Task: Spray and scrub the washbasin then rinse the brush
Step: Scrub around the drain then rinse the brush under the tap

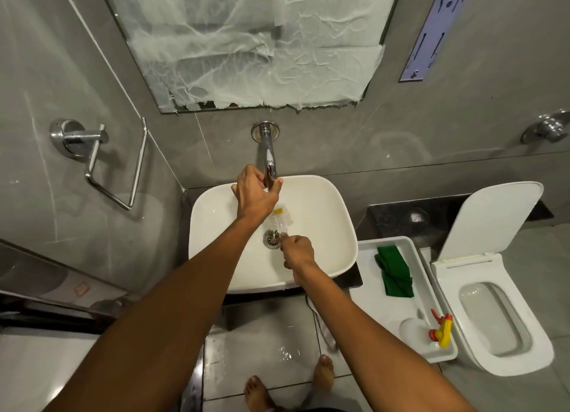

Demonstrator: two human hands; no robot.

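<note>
This is a small grey bathroom with a covered mirror [256, 41] on the wall. On the left wall hangs a shiny towel holder [101, 162]. The left hand [256, 192] is closed around the end of the tap [267, 152], above the white washbasin [324, 220]. Just below it, the brush [281, 219] sits over the basin, near the drain [271, 238]. The right hand [297, 253] is shut tight on the brush handle.

The brush looks light and stiff, with soft bristles. It is likely wet and slippery, so the handle end is the best place to hold it.

To the right, a white tray [367, 276] holds a green cloth [394, 271] and a spray bottle [431, 331], beside a toilet [499, 307].

The left hand hides the tap's end. Running water is hard to make out. The brush head is blurry.
</note>
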